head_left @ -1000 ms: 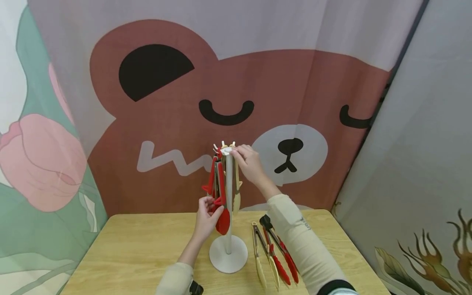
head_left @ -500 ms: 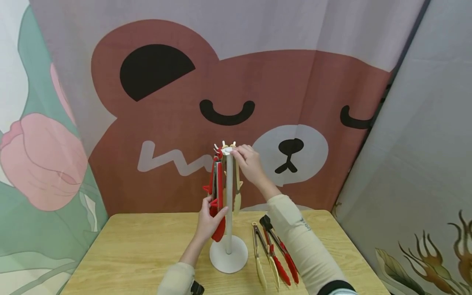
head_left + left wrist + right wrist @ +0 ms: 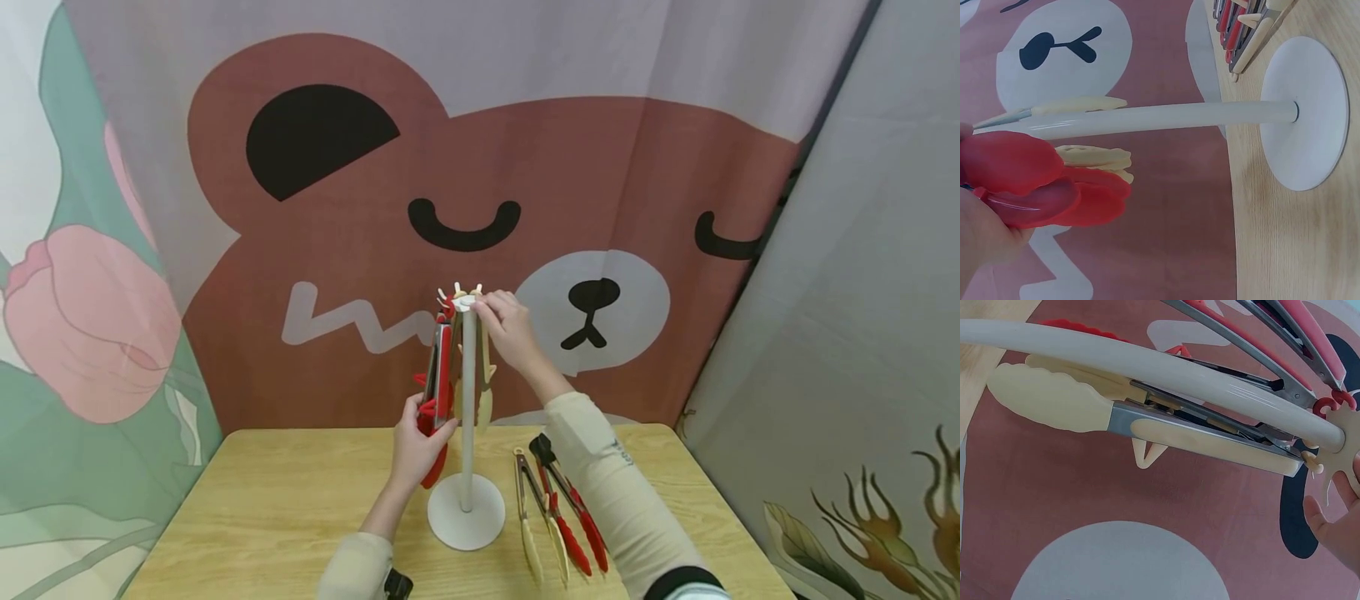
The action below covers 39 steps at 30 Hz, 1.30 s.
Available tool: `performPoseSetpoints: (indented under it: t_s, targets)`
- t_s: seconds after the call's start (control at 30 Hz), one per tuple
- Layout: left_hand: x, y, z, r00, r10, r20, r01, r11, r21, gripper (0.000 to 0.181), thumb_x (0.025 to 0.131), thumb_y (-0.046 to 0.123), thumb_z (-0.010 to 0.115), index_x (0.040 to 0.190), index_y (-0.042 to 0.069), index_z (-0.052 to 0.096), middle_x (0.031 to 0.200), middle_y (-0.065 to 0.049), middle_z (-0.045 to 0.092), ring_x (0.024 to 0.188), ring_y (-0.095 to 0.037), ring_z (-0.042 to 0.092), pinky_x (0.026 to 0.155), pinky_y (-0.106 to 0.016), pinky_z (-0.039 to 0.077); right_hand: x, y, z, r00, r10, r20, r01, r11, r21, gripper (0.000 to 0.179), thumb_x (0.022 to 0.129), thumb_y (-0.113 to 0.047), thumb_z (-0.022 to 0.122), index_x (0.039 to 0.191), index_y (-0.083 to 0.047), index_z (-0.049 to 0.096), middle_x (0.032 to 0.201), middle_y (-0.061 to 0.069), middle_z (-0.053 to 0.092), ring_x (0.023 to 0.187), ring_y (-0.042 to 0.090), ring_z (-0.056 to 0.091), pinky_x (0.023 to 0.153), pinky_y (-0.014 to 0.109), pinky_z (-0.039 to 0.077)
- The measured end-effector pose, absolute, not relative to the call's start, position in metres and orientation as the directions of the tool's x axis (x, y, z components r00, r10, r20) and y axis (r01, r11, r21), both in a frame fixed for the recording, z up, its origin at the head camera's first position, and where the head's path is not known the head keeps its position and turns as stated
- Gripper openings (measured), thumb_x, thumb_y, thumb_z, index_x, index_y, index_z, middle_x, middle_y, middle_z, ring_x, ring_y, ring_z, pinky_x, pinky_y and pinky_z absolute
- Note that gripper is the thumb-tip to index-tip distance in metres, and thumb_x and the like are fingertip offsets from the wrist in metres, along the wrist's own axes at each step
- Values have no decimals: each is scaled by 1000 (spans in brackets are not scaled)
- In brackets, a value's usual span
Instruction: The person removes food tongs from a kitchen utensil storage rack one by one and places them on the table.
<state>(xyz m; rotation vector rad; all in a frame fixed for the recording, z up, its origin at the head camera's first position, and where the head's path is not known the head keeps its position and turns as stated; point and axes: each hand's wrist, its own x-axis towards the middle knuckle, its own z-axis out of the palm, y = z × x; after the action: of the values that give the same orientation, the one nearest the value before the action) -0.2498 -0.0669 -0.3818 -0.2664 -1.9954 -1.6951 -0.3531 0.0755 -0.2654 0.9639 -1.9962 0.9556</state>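
A white stand [image 3: 468, 400] rises from a round base and ends in a hooked top [image 3: 465, 303]. Red tongs [image 3: 443, 358] hang from a hook on its left side. My left hand [image 3: 415, 450] grips these tongs low down, near their red heads [image 3: 1010, 162], with the two arms close together. At the top, my right hand [image 3: 513, 332] pinches the edge of the hooked piece between thumb and fingers; some fingertips are out of sight. Cream tongs [image 3: 1210, 447] hang on the far right side, beside the pole. A second red pair hangs behind the held one, partly hidden.
On the wooden table [image 3: 300, 500], right of the base [image 3: 466, 533], lie cream tongs [image 3: 529, 542] and red tongs [image 3: 594, 533] side by side, partly overlapping. Behind the table hangs a curtain [image 3: 360, 250] with a bear print.
My left hand has closed round the lower part of the red tongs, bringing their spread arms together and tilting them slightly left. My right hand stays at the top of the stand.
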Motion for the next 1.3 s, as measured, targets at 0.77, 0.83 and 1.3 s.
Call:
performPoseSetpoints:
  t_s: [0.77, 0.83, 1.3]
  targets:
    - [-251, -76, -377, -846, -189, 498, 463, 202, 863, 41, 75, -1, 66, 111, -6, 46, 90, -18, 58, 77, -29, 58, 64, -24, 48, -355, 75, -262, -490, -308, 816, -828, 457, -324, 20, 90, -11, 49, 79, -2, 64, 74, 6, 56, 73, 19, 46, 64, 32, 37]
    - [-251, -76, -377, -845, -190, 501, 467, 196, 862, 40, 76, -1, 66, 110, -7, 46, 90, -19, 58, 77, -30, 58, 65, -23, 48, -355, 75, -262, -485, -304, 820, -832, 450, -325, 20, 90, -10, 49, 79, -2, 64, 73, 6, 56, 73, 19, 46, 64, 32, 37]
    - [-250, -79, -370, -834, -201, 513, 478, 201, 855, 39, 75, -3, 66, 109, -8, 47, 88, -23, 59, 74, -31, 59, 63, -25, 48, -359, 76, -264, -481, -304, 822, -838, 435, -330, 20, 90, -11, 49, 79, -3, 64, 74, 5, 56, 73, 19, 47, 64, 32, 37]
